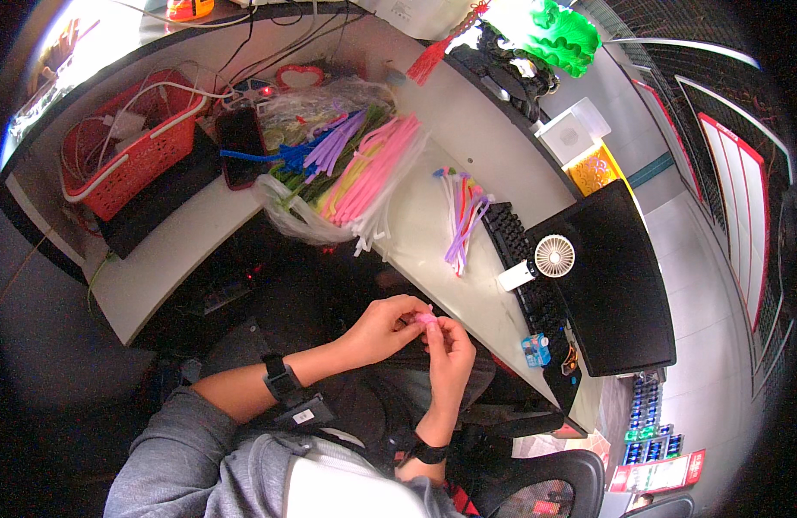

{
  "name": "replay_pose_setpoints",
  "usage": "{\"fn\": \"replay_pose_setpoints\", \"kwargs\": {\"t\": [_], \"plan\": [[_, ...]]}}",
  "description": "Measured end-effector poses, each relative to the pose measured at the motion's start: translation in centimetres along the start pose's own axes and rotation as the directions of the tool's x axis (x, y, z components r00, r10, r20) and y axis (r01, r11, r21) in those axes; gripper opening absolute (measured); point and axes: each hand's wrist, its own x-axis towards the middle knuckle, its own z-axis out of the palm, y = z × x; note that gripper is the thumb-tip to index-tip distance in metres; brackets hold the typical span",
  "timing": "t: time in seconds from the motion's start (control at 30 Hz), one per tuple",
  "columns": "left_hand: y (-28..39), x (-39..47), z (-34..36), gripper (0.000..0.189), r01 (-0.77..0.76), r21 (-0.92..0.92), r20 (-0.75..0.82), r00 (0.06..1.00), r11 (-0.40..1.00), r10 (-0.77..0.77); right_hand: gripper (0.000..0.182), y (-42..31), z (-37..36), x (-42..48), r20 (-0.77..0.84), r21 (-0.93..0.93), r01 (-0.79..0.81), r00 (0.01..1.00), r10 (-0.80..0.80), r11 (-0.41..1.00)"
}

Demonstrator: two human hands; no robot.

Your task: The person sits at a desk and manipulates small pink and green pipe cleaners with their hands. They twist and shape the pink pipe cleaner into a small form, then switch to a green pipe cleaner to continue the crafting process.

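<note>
Between the fingertips of my left hand [389,327] and my right hand [449,353] is a small pink fuzzy piece [426,318], likely pipe cleaner. Both hands pinch it over my lap, just off the desk's front edge. My fingers cover much of it, so its full shape is hidden. On the desk beyond lies a small bunch of pipe cleaners [464,223] in white, purple and red. Farther left, an opened clear plastic bag [288,217] holds thick bundles of pink pipe cleaners [379,171], purple pipe cleaners [334,146], and blue, green and yellow ones.
A red plastic basket [149,158] with cables stands left, near a dark phone [240,146]. At right are a black keyboard [505,226], a small white fan [554,256], a monitor [612,278] and a blue carton [536,350]. A mesh-backed chair [534,489] stands at lower right.
</note>
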Motion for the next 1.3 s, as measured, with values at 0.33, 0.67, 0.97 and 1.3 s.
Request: {"fn": "replay_pose_setpoints", "kwargs": {"t": [0.33,0.67,0.97,1.3], "plan": [[0.4,0.0,-0.3,0.015,-0.071,0.111,-0.012,0.997,0.991,0.072,0.014,-0.6,0.4,-0.2,-0.013,0.121,-0.112,0.993,0.115,0.986],[0.8,0.3,-0.4,0.013,0.033,-0.028,-0.026,0.999,0.999,-0.033,0.015,-0.5,0.4,-0.3,0.042,0.187,-0.096,0.995,0.09,0.978],[1.3,0.3,-0.3,0.009,-0.087,0.075,-0.062,0.994,0.993,0.092,0.015,-0.6,1.0,-0.3,0.042,0.258,-0.124,0.992,0.117,0.958],[1.4,0.4,-0.2,0.015,0.039,0.111,-0.024,0.999,0.993,-0.037,0.009,0.6,1.0,0.1,-0.037,0.186,-0.003,0.999,0.01,0.983]]}}
